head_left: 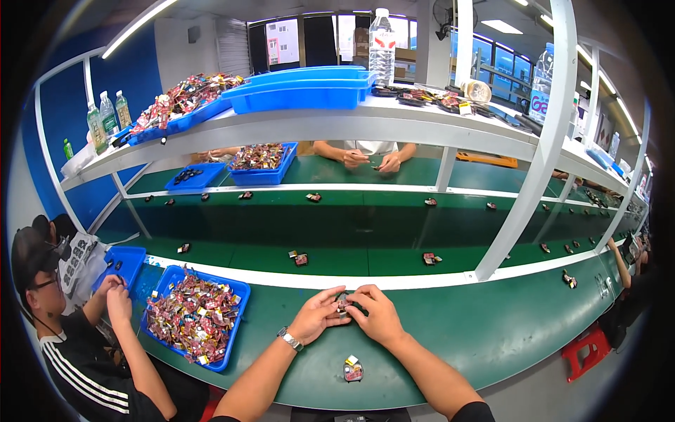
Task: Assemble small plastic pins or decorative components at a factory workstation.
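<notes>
My left hand (318, 318) and my right hand (377, 314) meet over the green worktop, fingers closed around a small dark part with reddish and pale patches (342, 304). Fingers cover much of this part, so its exact kind does not show. Nearer me on the worktop lies a small dark, rounded part (353, 371) with a reddish face and a yellow-and-white tab. To the left of my hands stands a blue bin (245, 295), heaped with many small red, white and yellow pieces (191, 316).
Beyond the white rail runs a green belt (358, 264) with several small parts on it. A white shelf (316, 125) above carries blue trays (299, 98) and bottles. At left a co-worker (77, 359) handles something small; another person's hands (373, 160) work across the line.
</notes>
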Tool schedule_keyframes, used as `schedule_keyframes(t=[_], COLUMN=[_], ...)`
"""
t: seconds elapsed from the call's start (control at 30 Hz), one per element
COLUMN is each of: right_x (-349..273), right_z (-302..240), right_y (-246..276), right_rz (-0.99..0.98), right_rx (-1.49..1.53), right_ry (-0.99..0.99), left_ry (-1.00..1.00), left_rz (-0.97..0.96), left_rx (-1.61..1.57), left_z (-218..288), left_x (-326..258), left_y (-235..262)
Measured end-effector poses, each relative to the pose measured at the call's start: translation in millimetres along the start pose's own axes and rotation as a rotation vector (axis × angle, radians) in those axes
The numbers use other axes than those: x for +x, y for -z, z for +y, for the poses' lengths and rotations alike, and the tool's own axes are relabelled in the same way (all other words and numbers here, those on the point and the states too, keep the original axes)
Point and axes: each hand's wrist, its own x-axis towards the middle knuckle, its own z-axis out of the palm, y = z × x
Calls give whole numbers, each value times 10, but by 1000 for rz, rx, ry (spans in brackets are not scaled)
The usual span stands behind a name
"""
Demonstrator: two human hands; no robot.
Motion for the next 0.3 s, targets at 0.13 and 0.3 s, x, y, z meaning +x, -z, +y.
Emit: schedule_keyframes(t=[0.13,0.3], right_x=[11,21], right_z=[93,-13], right_y=[-36,-14], right_rz=[-57,-129], right_rx=[-14,-160], right_ry=[55,176], left_ry=[28,-13], left_rz=[36,-53], left_rx=[126,331], left_z=[-16,-28], left_x=[-4,43], left_y=[62,253])
